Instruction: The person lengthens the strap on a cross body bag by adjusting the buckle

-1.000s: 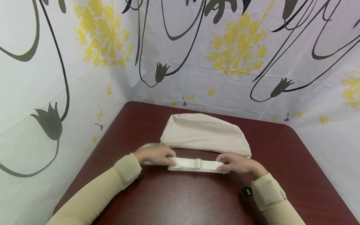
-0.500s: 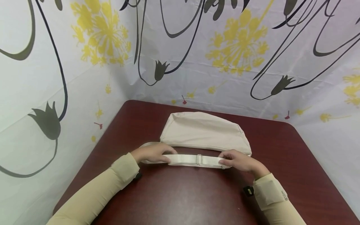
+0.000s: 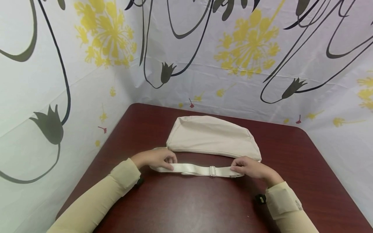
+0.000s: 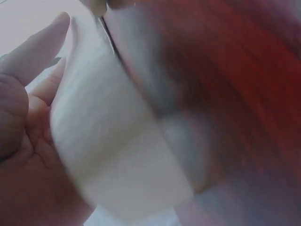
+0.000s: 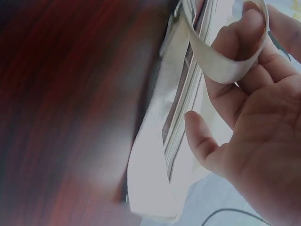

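Observation:
A cream fabric bag [image 3: 212, 134] lies on the table, its zipped edge [image 3: 204, 151] facing the person. In front of it runs the bag's pale strap [image 3: 192, 168], slack and slightly wavy, with a metal slider buckle [image 3: 212, 171] right of its middle. Near the strap's left end, the left hand [image 3: 155, 158] holds it between thumb and curled fingers. At the other end, the right hand [image 3: 252, 166] has its fingers round the band. A loop of strap [image 5: 221, 68] curves about those fingers in the right wrist view. Blur hides detail in the left wrist view.
The dark red table [image 3: 186, 200] has rounded far corners. White cloth [image 3: 192, 74] printed with flowers stands round its back and sides. Each forearm wears a beige sleeve [image 3: 96, 194], with a dark device [image 3: 260, 199] under the right cuff.
The hands have moved slightly apart, the left one to the left and the right one to the right. The strap was flat and doubled; now it sags in waves. The bag stays put.

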`<state>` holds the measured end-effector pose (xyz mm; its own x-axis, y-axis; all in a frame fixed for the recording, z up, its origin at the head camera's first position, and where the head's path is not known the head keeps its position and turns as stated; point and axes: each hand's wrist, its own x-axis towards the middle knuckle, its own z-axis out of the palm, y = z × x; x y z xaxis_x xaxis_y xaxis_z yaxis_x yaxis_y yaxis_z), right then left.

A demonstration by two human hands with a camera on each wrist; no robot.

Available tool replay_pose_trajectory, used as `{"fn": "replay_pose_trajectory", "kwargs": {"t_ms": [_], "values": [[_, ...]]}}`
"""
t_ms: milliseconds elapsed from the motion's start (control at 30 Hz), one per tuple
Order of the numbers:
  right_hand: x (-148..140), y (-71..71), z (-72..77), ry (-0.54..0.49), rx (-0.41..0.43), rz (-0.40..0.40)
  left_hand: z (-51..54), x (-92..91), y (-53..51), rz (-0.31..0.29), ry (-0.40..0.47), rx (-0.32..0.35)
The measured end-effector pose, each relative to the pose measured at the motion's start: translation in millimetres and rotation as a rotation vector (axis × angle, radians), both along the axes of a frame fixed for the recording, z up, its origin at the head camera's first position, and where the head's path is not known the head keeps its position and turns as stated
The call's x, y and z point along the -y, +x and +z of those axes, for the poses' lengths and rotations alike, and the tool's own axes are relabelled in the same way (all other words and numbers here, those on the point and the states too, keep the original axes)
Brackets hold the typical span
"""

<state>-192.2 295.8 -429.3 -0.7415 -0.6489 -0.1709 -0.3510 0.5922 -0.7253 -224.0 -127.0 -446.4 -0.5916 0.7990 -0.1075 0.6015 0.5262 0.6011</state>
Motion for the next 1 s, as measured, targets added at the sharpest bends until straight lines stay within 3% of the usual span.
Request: {"fn": "replay_pose_trajectory", "kwargs": {"t_ms": [233, 467, 600, 800, 1000], "values": [[-18.1, 1.9, 3.7, 0.052, -0.015, 0.047, -0.2, 11.1, 0.5, 0.015, -0.033, 0.051], [-37.5, 5.7, 1.0, 0.102, -0.092, 0.055, 2.0, 10.7, 3.5, -0.024, -0.040, -0.027], [-49.1, 9.7, -1.1, 0.168, -0.102, 0.005, 3.9, 11.3, 7.1, -0.030, -0.087, -0.084], [-73.9, 19.3, -2.9, 0.205, -0.018, -0.087, 2.6, 14.8, 8.4, 0.003, -0.116, -0.116], [-91.4, 24.4, -6.5, 0.131, 0.041, -0.068, -1.3, 19.6, 6.7, 0.015, -0.098, -0.104]]}}
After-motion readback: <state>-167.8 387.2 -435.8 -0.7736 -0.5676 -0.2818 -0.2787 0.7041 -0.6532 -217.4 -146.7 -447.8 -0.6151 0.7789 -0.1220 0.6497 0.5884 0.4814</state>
